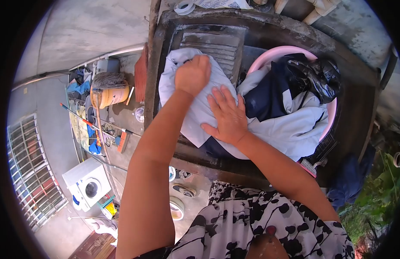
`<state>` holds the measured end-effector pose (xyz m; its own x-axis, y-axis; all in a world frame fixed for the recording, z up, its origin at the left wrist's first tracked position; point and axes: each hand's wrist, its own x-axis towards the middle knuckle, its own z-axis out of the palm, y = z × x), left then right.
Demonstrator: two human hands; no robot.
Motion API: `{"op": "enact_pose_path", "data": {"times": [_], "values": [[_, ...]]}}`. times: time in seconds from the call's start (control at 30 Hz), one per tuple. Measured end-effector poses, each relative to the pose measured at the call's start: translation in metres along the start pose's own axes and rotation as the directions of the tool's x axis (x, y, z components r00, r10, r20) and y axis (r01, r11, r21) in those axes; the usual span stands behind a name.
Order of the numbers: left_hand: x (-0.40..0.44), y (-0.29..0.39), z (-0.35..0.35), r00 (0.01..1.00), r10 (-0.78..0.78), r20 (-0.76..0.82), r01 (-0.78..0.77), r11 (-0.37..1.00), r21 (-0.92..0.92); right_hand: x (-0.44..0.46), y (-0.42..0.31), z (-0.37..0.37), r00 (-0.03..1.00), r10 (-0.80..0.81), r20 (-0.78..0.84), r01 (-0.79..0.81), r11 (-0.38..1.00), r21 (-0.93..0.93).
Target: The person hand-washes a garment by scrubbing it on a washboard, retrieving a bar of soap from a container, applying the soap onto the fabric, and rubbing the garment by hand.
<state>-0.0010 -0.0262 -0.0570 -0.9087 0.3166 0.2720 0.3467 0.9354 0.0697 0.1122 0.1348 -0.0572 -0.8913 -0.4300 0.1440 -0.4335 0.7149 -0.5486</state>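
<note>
A pale garment (185,118) with navy parts is spread over a ridged washboard (213,43) built into a dark stone sink. My left hand (193,75) is closed in a fist on the upper part of the cloth. A small dark patch shows by its fingers, and what they hold is hidden. Flat on the same cloth, fingers spread, my right hand (228,113) lies lower and to the right. Beside it, more pale and navy clothing (269,95) fills a pink basin (275,52) and drapes over its near rim.
A scrub brush (309,167) lies below the basin. Shiny black plastic (323,75) sits on the laundry. A roll of tape (184,7) is on the far ledge. At left are a yellow bucket (109,96), a broom (122,141) and a white washing machine (87,183).
</note>
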Motion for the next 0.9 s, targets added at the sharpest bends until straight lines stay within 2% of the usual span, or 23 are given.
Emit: {"op": "enact_pose_path", "data": {"times": [0.07, 0.2, 0.27, 0.3, 0.37, 0.4, 0.43, 0.47, 0.5, 0.53, 0.6, 0.67, 0.73, 0.83, 0.87, 0.9], "values": [[0.033, -0.015, 0.014, 0.993, -0.101, -0.06, 0.105, 0.993, 0.062, -0.005, -0.002, -0.003, 0.999, -0.027, -0.027, 0.027, 0.999, 0.029], [-0.022, 0.041, -0.02, 0.997, -0.071, -0.032, 0.063, 0.978, -0.197, -0.004, -0.004, -0.005, 1.0, -0.001, -0.006, 0.001, 1.0, 0.03], [-0.065, 0.084, -0.05, 0.999, 0.001, 0.047, 0.015, 0.946, -0.324, -0.013, 0.001, 0.005, 0.994, -0.045, 0.103, 0.038, 0.997, 0.07], [-0.065, 0.079, -0.05, 0.999, 0.0, 0.054, 0.017, 0.947, -0.321, -0.01, -0.002, 0.003, 0.996, -0.022, 0.092, 0.018, 0.999, 0.038], [-0.065, 0.064, -0.042, 0.997, 0.075, -0.005, -0.073, 0.948, -0.311, -0.011, 0.001, -0.002, 0.996, -0.007, 0.085, 0.009, 1.0, -0.018], [-0.048, 0.045, -0.03, 0.996, 0.062, 0.057, -0.055, 0.99, -0.127, -0.009, 0.002, -0.004, 0.997, 0.0, 0.082, 0.002, 1.0, -0.026], [-0.021, 0.017, -0.007, 0.993, -0.02, 0.117, 0.037, 0.989, -0.145, -0.007, 0.0, -0.002, 1.0, -0.01, 0.03, 0.009, 1.0, 0.013], [0.011, -0.004, 0.011, 0.996, -0.058, -0.061, 0.055, 0.997, -0.054, -0.004, -0.001, -0.001, 0.999, -0.017, -0.028, 0.018, 0.999, 0.05], [0.038, -0.016, 0.022, 0.988, -0.135, -0.068, 0.135, 0.991, -0.004, -0.003, 0.0, 0.0, 1.0, 0.004, 0.002, -0.005, 0.997, 0.071], [0.051, -0.017, 0.027, 0.984, -0.179, -0.019, 0.179, 0.984, 0.009, -0.001, 0.005, 0.001, 1.0, 0.016, 0.009, -0.016, 0.998, 0.059], [0.037, -0.005, 0.018, 0.981, -0.19, -0.027, 0.188, 0.98, -0.061, -0.006, 0.0, -0.001, 0.999, -0.003, -0.034, 0.005, 0.998, 0.059], [-0.002, 0.029, -0.009, 0.987, -0.159, -0.023, 0.152, 0.97, -0.191, -0.008, 0.003, 0.004, 0.996, -0.022, -0.086, 0.027, 0.998, 0.06], [-0.05, 0.069, -0.038, 0.999, 0.038, 0.004, -0.035, 0.959, -0.283, -0.01, 0.006, 0.009, 1.0, -0.009, -0.009, 0.009, 0.999, 0.04], [-0.063, 0.057, -0.035, 0.991, 0.075, 0.108, -0.045, 0.964, -0.261, -0.009, -0.001, -0.001, 0.999, 0.001, 0.034, -0.002, 0.999, 0.033], [-0.045, 0.037, -0.02, 0.987, 0.077, 0.143, -0.053, 0.985, -0.163, -0.007, 0.0, -0.002, 0.999, 0.007, 0.051, -0.009, 0.999, 0.038], [-0.013, 0.018, -0.002, 0.997, 0.075, 0.016, -0.071, 0.985, -0.154, -0.007, 0.0, 0.003, 1.0, 0.016, 0.006, -0.016, 0.998, 0.059]]}}
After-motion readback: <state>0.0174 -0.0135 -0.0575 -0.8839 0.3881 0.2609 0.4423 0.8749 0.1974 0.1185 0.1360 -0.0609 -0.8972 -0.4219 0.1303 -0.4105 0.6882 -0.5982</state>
